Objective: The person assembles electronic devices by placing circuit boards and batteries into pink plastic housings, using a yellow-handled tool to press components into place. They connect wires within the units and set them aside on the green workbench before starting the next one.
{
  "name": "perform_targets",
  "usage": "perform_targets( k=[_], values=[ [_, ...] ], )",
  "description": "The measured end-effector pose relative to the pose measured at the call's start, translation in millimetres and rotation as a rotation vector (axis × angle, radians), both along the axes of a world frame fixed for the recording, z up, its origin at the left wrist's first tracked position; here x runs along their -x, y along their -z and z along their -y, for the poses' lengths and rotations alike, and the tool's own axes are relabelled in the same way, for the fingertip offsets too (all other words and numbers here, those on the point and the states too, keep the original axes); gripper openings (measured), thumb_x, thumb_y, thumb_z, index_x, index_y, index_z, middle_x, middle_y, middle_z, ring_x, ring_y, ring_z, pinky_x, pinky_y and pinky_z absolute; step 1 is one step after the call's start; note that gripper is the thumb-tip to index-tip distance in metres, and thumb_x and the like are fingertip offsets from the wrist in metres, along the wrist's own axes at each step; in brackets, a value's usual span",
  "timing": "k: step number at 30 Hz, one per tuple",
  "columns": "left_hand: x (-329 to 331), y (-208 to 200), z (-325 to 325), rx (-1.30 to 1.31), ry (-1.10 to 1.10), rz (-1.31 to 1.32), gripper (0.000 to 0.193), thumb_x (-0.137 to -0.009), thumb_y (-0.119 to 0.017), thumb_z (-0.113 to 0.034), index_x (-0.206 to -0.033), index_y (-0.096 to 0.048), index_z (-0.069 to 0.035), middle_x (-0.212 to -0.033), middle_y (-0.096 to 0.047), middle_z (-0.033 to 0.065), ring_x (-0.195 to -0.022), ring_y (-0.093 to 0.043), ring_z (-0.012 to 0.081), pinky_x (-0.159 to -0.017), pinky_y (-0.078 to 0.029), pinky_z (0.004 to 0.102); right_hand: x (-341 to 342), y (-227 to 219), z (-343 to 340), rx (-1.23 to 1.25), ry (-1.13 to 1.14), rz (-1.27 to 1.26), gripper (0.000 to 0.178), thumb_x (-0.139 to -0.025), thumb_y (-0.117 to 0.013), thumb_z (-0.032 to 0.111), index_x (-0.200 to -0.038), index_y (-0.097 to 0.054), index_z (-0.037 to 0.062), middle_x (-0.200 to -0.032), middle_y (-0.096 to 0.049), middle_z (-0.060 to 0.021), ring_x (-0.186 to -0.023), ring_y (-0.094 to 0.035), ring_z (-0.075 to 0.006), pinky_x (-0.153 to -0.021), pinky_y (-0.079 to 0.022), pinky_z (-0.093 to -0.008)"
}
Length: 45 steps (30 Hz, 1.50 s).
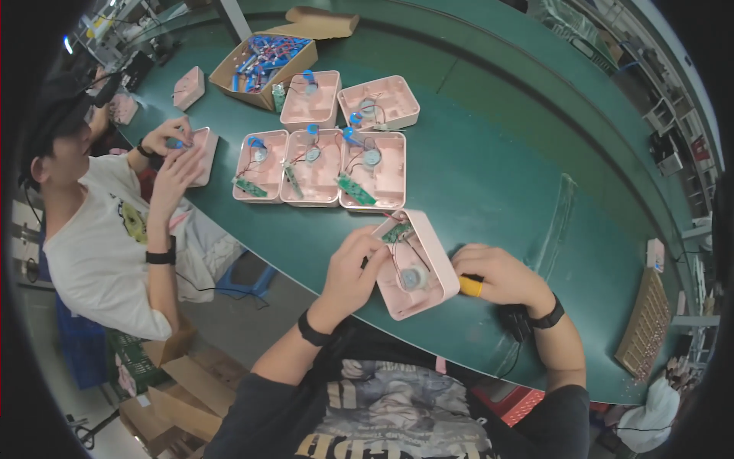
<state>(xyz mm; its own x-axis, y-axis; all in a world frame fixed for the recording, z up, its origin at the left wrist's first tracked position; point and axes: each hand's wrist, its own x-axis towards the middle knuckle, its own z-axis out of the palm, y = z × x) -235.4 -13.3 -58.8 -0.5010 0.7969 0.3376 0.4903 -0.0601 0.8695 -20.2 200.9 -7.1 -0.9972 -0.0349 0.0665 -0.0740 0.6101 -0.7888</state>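
Note:
My left hand [355,264] grips the left wall of an open pink plastic housing [451,264], which is tilted above the near edge of the green table. Inside it sit a round grey speaker [413,278], thin wires and a green circuit board [396,232]. The fingers of my right hand [493,275] are curled close to the housing's right wall. Between them and that wall shows a small yellow piece [470,286] with black by it; its kind is unclear. Under my right wrist is a black object [514,321] with a cable.
Several pink housings with boards, speakers and blue cells, such as this one [394,170], stand beyond my left hand. Behind them, a cardboard box [298,63] holds blue wired batteries. At left a co-worker [115,206] handles another housing [204,157]. A brown tray [644,325] lies far right.

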Motion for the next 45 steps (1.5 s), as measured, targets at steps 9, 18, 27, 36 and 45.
perform_targets(
  k=[9,18,27,36,45],
  values=[
    [1.2,-4.1,3.9,0.025,0.21,0.016,0.007,-0.092,-0.076,-0.005,-0.094,-0.072,0.001,-0.121,-0.074,0.0185,-0.096,-0.07,0.032,-0.085,-0.056,0.0375,18.2,-7.9,-3.5,-0.217,0.325,-0.077,0.035,-0.095,-0.075,0.017,-0.126,-0.071,0.0023,-0.127,-0.069,-0.0156,-0.112,-0.067,-0.0372,-0.097,-0.055,-0.0443],
    [6.0,-8.4,7.5,0.061,0.312,0.053,0.009,-0.09,-0.078,-0.007,-0.094,-0.074,0.0,-0.121,-0.076,0.0177,-0.102,-0.071,0.0338,-0.088,-0.057,0.0411,58.1,-1.7,1.8,-0.373,0.005,0.005,0.042,-0.091,-0.073,0.017,-0.131,-0.07,0.0048,-0.121,-0.067,-0.0157,-0.112,-0.066,-0.0367,-0.098,-0.055,-0.0444],
    [-1.3,1.5,4.7,0.053,0.293,0.045,0.016,-0.088,-0.082,-0.015,-0.094,-0.075,-0.003,-0.116,-0.075,0.0166,-0.101,-0.072,0.0347,-0.085,-0.058,0.0408,42.5,-24.7,-8.3,-0.404,0.166,0.132,0.034,-0.088,-0.078,0.022,-0.117,-0.074,0.0039,-0.103,-0.067,-0.0154,-0.096,-0.068,-0.0381,-0.085,-0.056,-0.0434],
    [22.9,-13.1,21.3,0.02,0.027,-0.193,0.01,-0.085,-0.08,-0.006,-0.091,-0.073,-0.002,-0.112,-0.074,0.0165,-0.097,-0.07,0.0346,-0.082,-0.057,0.0411,57.9,-38.7,-1.5,0.335,0.384,0.269,0.025,-0.103,-0.072,0.012,-0.125,-0.073,0.0023,-0.101,-0.075,-0.0056,-0.086,-0.067,-0.0096,-0.076,-0.056,-0.0285],
    [12.6,-11.9,9.8,-0.002,0.069,-0.195,0.014,-0.084,-0.081,-0.005,-0.092,-0.07,-0.001,-0.111,-0.072,0.0137,-0.094,-0.068,0.0337,-0.08,-0.055,0.0416,39.3,-49.0,45.8,0.418,0.327,0.268,0.04,-0.104,-0.07,0.015,-0.141,-0.067,0.0,-0.104,-0.075,-0.0097,-0.085,-0.071,-0.0162,-0.076,-0.057,-0.0303]
  ],
)
